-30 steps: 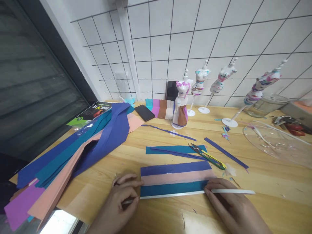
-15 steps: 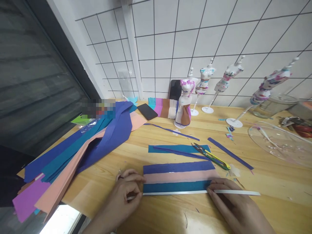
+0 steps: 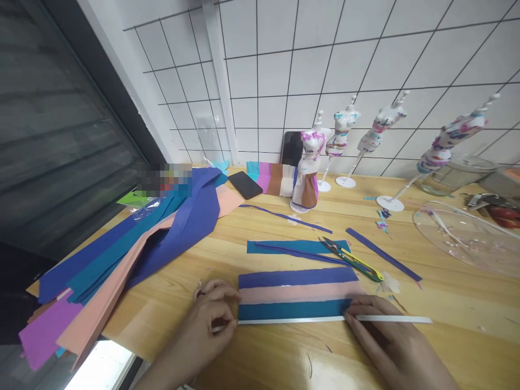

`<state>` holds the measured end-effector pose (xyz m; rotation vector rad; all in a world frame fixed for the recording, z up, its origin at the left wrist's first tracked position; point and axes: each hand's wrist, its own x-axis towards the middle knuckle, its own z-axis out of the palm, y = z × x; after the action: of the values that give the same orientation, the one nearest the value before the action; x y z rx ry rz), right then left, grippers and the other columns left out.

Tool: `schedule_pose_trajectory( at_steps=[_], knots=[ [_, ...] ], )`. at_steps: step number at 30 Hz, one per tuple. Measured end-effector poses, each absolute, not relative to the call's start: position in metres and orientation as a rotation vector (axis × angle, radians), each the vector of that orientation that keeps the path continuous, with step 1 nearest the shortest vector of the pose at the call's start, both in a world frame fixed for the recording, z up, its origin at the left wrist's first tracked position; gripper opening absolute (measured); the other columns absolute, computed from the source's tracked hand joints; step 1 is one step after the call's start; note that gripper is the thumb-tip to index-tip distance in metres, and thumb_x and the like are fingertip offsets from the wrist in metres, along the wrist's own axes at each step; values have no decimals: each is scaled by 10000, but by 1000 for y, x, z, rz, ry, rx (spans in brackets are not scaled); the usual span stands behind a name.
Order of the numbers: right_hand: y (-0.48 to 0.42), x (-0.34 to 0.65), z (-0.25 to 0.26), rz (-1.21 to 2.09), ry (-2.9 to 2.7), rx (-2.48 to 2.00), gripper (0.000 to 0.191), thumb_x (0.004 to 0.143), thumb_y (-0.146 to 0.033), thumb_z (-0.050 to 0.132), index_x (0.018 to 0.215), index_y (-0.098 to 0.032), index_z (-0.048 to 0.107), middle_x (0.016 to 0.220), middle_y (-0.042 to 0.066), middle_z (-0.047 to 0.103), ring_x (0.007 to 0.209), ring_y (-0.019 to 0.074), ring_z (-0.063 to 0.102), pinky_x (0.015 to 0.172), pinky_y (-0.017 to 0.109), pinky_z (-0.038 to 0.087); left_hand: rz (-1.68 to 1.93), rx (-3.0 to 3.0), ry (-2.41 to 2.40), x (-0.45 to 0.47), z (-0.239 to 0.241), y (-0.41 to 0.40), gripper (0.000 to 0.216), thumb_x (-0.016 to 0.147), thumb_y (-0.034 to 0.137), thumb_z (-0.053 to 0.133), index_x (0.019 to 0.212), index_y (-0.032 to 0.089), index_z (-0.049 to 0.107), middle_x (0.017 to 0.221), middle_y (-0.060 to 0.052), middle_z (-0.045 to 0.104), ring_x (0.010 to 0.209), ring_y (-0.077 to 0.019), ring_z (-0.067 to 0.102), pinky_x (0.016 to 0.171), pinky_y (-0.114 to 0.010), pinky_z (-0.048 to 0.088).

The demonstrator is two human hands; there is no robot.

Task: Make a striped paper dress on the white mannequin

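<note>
A striped crepe paper panel [image 3: 296, 295], blue, pink and teal, lies flat on the wooden table. Along its near teal edge runs a narrow white strip [image 3: 292, 320] that looks like tape. My left hand [image 3: 215, 314] is closed in a pinch on the strip at the panel's left end. At the panel's right near corner, my right hand [image 3: 382, 330] pinches the same strip, whose free end sticks out to the right over the fingers. Yellow-and-green thread snips [image 3: 353, 260] lie just beyond the panel, over a teal strip [image 3: 284, 247].
Long crepe paper sheets [image 3: 174, 233] spread over the left side. A phone [image 3: 245, 185] lies at the back. Several small mannequins [image 3: 311, 168] stand by the tiled wall. A clear round tray [image 3: 467, 238] is at right. A blue strip [image 3: 384, 254] lies right of the snips.
Both hands keep their pinch on the white strip, and the panel stays in place. Only a very slight shift of the view shows.
</note>
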<state>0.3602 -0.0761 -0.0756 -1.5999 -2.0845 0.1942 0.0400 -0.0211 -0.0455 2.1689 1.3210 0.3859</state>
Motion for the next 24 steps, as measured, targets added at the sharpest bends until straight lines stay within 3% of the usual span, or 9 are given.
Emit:
schedule_pose_trajectory(
  at_steps=[24],
  knots=[
    [-77, 359, -72, 231, -2068, -1600, 168, 890, -280, 482, 813, -221, 619, 926, 84, 642, 916, 250, 645, 777, 355, 561, 414, 1985, 1350, 43, -37, -18, 213, 696, 67, 496, 521, 189, 489, 1013, -60, 661, 1034, -251, 512, 879, -438, 376]
  ],
)
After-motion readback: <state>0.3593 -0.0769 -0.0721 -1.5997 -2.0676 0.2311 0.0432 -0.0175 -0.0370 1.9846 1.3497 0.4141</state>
